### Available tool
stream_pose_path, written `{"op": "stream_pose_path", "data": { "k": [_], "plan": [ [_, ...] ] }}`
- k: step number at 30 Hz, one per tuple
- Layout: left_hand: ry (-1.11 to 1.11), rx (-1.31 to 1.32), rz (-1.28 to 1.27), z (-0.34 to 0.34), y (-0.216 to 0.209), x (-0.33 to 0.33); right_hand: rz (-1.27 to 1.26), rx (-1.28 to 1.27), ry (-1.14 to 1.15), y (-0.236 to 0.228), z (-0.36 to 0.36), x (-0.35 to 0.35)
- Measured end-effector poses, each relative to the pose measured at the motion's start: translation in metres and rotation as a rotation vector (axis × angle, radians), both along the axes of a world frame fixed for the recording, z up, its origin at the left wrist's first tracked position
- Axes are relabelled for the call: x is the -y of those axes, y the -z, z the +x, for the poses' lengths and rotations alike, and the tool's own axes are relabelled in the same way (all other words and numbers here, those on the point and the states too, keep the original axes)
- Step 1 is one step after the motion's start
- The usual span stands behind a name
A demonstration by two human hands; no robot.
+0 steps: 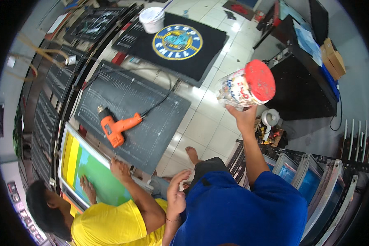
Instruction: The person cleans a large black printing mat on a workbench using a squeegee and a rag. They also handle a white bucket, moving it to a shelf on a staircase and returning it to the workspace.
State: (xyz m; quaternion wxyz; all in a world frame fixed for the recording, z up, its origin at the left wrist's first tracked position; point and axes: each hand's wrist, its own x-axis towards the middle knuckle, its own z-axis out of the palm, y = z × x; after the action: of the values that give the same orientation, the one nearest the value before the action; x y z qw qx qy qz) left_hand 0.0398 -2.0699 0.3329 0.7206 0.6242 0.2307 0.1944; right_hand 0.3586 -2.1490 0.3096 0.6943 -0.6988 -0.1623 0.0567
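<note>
My right hand (246, 119) is raised and holds a paint-smeared plastic jar (233, 88) with a red lid (260, 82) from beneath. The jar is tilted, its lid turned to the right. My left hand (177, 192) hangs in front of my body beside a co-worker's arm. It holds nothing, and its loosely bent fingers are apart. Ahead on the left, an orange heat gun (118, 128) lies on a dark grey platen (135, 102), its cable trailing backward.
A co-worker in a yellow shirt (115, 223) rests both hands on a framed printing screen (96, 172). Beyond lies a black printed shirt (205, 41) with a white tub (151, 20) at its edge. Several framed screens (311, 176) stand racked at right, near a black desk (303, 82).
</note>
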Motion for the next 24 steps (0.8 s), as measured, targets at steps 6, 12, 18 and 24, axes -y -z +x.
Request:
{"op": "stream_pose_path", "data": {
  "k": [6, 12, 18, 24],
  "plan": [
    [-0.11, 0.063, -0.077, 0.07, 0.014, -0.037, 0.077, 0.027, -0.051, -0.025, 0.047, 0.0],
    [0.015, 0.227, -0.022, 0.188, 0.002, -0.085, 0.26, -0.027, -0.202, -0.073, 0.093, -0.012],
    [0.358, 0.347, -0.181, 0.365, -0.019, -0.103, 0.233, -0.069, -0.212, -0.089, 0.174, -0.009],
    [0.656, 0.502, -0.562, 0.543, 0.004, -0.068, 0.159, -0.051, -0.157, -0.105, 0.289, 0.01]
  ]
}}
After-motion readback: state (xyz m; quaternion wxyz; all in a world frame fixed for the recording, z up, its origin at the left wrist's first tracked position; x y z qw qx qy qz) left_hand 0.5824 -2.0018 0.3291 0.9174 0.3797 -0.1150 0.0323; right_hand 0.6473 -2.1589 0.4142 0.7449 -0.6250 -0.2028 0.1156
